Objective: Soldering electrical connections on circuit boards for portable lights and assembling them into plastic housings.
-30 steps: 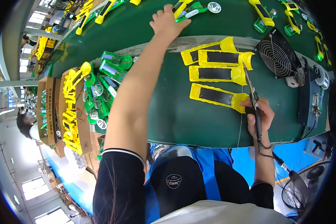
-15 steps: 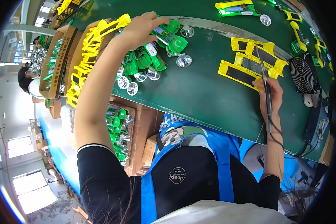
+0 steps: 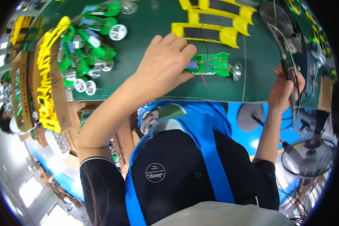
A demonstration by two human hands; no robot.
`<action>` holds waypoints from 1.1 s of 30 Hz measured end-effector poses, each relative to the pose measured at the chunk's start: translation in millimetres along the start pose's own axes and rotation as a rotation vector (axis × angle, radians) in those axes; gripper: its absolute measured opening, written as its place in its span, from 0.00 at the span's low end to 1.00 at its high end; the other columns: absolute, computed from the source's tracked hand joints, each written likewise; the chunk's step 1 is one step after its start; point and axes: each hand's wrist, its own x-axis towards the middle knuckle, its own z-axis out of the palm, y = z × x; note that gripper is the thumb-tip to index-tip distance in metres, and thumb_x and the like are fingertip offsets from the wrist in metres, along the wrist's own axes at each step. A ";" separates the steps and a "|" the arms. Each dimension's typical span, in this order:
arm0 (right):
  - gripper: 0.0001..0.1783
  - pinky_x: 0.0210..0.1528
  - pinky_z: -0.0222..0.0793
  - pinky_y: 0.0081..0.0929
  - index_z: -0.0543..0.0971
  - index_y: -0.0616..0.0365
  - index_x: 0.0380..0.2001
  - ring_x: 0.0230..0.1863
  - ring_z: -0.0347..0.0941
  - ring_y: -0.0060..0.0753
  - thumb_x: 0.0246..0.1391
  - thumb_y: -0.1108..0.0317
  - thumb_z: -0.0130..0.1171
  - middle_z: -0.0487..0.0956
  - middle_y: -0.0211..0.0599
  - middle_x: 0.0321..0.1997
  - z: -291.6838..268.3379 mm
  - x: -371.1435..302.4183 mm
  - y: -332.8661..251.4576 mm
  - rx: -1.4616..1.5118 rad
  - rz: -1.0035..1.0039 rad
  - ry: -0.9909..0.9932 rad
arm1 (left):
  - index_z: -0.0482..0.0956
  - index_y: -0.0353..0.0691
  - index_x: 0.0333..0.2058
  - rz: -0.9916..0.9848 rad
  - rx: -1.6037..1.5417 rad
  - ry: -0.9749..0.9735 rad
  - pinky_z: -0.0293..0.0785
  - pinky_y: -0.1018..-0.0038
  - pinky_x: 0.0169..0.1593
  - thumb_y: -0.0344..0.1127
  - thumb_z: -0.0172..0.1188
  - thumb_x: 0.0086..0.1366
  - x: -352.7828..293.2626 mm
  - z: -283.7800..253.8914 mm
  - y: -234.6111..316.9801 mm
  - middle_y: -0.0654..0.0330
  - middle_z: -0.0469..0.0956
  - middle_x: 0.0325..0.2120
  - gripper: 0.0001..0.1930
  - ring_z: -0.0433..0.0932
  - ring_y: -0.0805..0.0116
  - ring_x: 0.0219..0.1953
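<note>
My left hand (image 3: 168, 56) is closed on the near end of a green flashlight shell (image 3: 224, 57) lying on the green tabletop. Inside the shell show a circuit board (image 3: 208, 67), a purple battery cell (image 3: 191, 64), and thin red and black wires. A shiny reflector (image 3: 236, 71) hangs off its right end by the wires. In my right hand (image 3: 284, 90), a soldering iron (image 3: 286, 67) with a dark handle points up and away, to the right of the shell. Yellow casing pieces with dark panels (image 3: 201, 33) lie overlapping just beyond the shell.
A heap of green shells with reflectors (image 3: 84, 56) sits at left, beside a box of yellow casings (image 3: 45, 94). A black fan with a round grille (image 3: 277, 17) stands at the table's far right. Below the table edge is a floor fan (image 3: 309, 156).
My left hand has come from the green heap toward the middle and now holds a shell there. The soldering iron in my right hand has moved away from the yellow casings to the right.
</note>
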 end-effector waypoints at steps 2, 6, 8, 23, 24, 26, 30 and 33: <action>0.19 0.48 0.62 0.39 0.65 0.58 0.45 0.42 0.68 0.36 0.55 0.61 0.54 0.71 0.44 0.40 0.5 -6.5 -1.0 0.254 0.200 0.048 | 0.72 0.41 0.33 0.007 -0.038 0.041 0.63 0.67 0.37 0.36 0.68 0.40 4.3 18.3 4.8 0.60 0.70 0.30 0.19 0.70 0.61 0.36; 0.15 0.45 0.61 0.36 0.65 0.57 0.38 0.41 0.66 0.33 0.54 0.60 0.53 0.70 0.43 0.39 -3.3 -34.6 -14.5 0.503 0.449 -0.005 | 0.72 0.43 0.36 0.042 -0.204 0.157 0.62 0.68 0.36 0.31 0.66 0.42 6.9 16.1 10.0 0.60 0.68 0.30 0.19 0.69 0.61 0.35; 0.13 0.39 0.61 0.30 0.65 0.57 0.35 0.36 0.66 0.31 0.54 0.61 0.52 0.70 0.42 0.33 5.9 -43.7 -13.5 0.528 0.521 0.042 | 0.74 0.44 0.34 0.092 -0.287 0.170 0.63 0.68 0.35 0.29 0.65 0.43 6.2 26.4 11.8 0.61 0.68 0.29 0.17 0.69 0.61 0.33; 0.11 0.62 0.49 0.53 0.65 0.62 0.31 0.25 0.65 0.26 0.54 0.63 0.46 0.68 0.37 0.20 26.4 -26.5 -17.4 0.285 0.713 0.000 | 0.76 0.36 0.28 -0.139 -0.556 0.331 0.70 0.78 0.33 0.22 0.61 0.51 18.3 53.9 30.7 0.60 0.73 0.30 0.05 0.72 0.70 0.32; 0.11 0.62 0.49 0.53 0.65 0.62 0.31 0.25 0.65 0.26 0.54 0.63 0.46 0.68 0.37 0.20 25.7 -26.4 -17.2 0.282 0.714 -0.001 | 0.76 0.36 0.28 -0.140 -0.559 0.331 0.70 0.78 0.33 0.22 0.61 0.51 18.3 53.9 30.8 0.60 0.73 0.30 0.05 0.72 0.70 0.32; 0.11 0.63 0.46 0.55 0.65 0.61 0.31 0.25 0.65 0.26 0.54 0.63 0.46 0.68 0.37 0.20 23.1 -26.8 -16.8 0.320 0.736 0.008 | 0.75 0.36 0.27 -0.204 -0.723 0.311 0.66 0.72 0.32 0.24 0.62 0.48 18.1 53.6 31.2 0.60 0.74 0.27 0.06 0.70 0.62 0.28; 0.11 0.63 0.45 0.55 0.65 0.61 0.32 0.25 0.65 0.26 0.54 0.64 0.46 0.68 0.37 0.20 23.0 -25.5 -17.3 0.294 0.720 -0.027 | 0.75 0.36 0.27 -0.292 -0.751 0.268 0.66 0.73 0.32 0.24 0.63 0.48 18.4 49.5 35.9 0.60 0.75 0.25 0.07 0.70 0.63 0.28; 0.11 0.64 0.45 0.56 0.65 0.62 0.32 0.26 0.65 0.26 0.54 0.63 0.46 0.69 0.37 0.20 22.3 -25.3 -16.9 0.307 0.714 -0.037 | 0.75 0.36 0.27 -0.220 -0.703 0.299 0.67 0.72 0.32 0.23 0.62 0.48 16.2 52.9 30.8 0.60 0.75 0.25 0.07 0.70 0.62 0.28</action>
